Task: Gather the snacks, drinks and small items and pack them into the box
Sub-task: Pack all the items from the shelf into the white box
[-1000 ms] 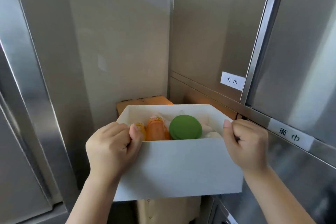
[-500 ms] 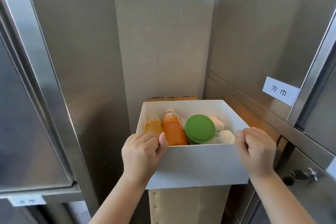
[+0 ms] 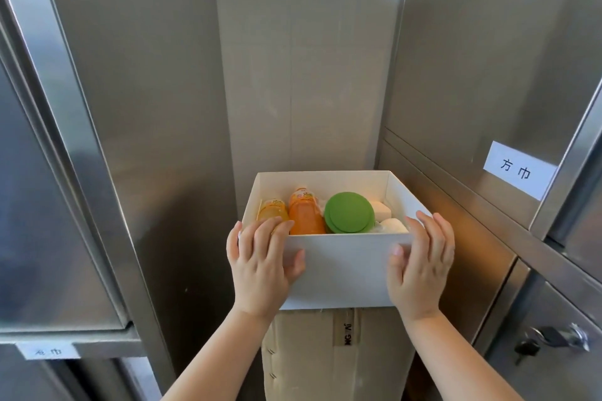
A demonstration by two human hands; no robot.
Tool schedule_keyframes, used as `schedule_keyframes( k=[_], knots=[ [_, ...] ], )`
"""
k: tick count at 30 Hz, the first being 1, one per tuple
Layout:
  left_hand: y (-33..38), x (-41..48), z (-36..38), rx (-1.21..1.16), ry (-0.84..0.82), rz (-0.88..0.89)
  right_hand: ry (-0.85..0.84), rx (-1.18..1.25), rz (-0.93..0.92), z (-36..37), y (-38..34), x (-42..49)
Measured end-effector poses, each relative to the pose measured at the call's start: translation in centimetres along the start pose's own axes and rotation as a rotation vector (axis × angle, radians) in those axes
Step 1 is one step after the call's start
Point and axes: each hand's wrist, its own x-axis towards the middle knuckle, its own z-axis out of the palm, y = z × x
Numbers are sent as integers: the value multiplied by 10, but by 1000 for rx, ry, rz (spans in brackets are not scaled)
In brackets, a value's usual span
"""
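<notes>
A white box (image 3: 342, 267) sits on top of a tall cardboard carton (image 3: 312, 352) in a narrow gap between steel cabinets. Inside it lie a yellow drink bottle (image 3: 272, 210), an orange drink bottle (image 3: 304, 213), a container with a round green lid (image 3: 349, 212) and white wrapped items (image 3: 387, 221). My left hand (image 3: 262, 265) lies with relaxed, spread fingers over the box's near left corner. My right hand (image 3: 422, 264) lies the same way over the near right corner, thumb on the front wall.
Steel cabinet doors (image 3: 488, 75) stand close on the right with a white label (image 3: 518, 169) and a key in a lock (image 3: 553, 338). Another steel cabinet (image 3: 65, 172) stands close on the left. A plain panel closes the back of the gap.
The box has gone forward and down onto the carton. Both hands have let go of the rim: their curled fingers have spread and now rest on the corners.
</notes>
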Motion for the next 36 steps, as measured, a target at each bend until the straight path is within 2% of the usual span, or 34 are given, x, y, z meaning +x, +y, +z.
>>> schedule_keyframes(
  k=[5,11,25,36],
  knots=[
    [-7,6,16,-7,-47,-24,-29,0,33,15,3,6],
    [-15,14,36,29,-140,-50,-202,-137,2,34,14,14],
    [-44,30,101,45,-206,-84,-151,-176,41,102,32,21],
    [-74,47,177,77,-172,-54,-227,-130,92,175,57,38]
  ],
)
